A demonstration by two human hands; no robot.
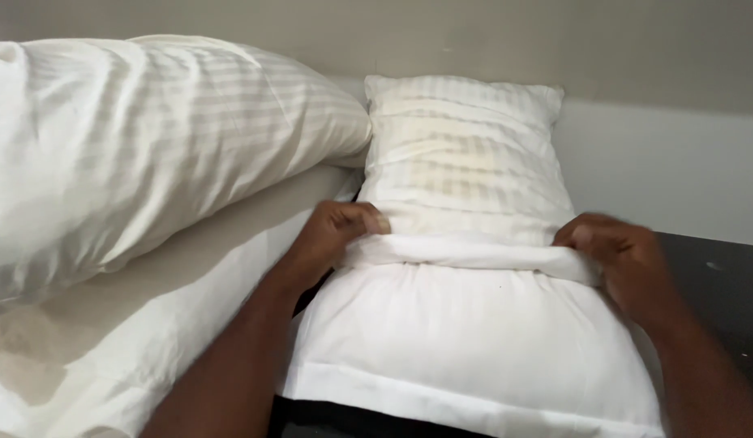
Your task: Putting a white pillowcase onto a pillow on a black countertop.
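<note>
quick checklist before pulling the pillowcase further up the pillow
1. Left hand gripping the rolled pillowcase edge: ok.
2. Right hand gripping the same edge on the other side: ok.
3. Edge level across the striped pillow: ok, roughly.
4. Lower half of the pillow covered by the pillowcase: ok.
5. Far corners seated inside the case: cannot tell.
6. Large pillow at left apart from the hands: ok.

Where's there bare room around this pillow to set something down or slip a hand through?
One free patch: the dark surface right of the right hand, below the pale wall. Crowded on the left: the big striped pillow sits on bunched white bedding, against the left hand. Both hands grip the rolled pillowcase edge across the striped pillow.
</note>
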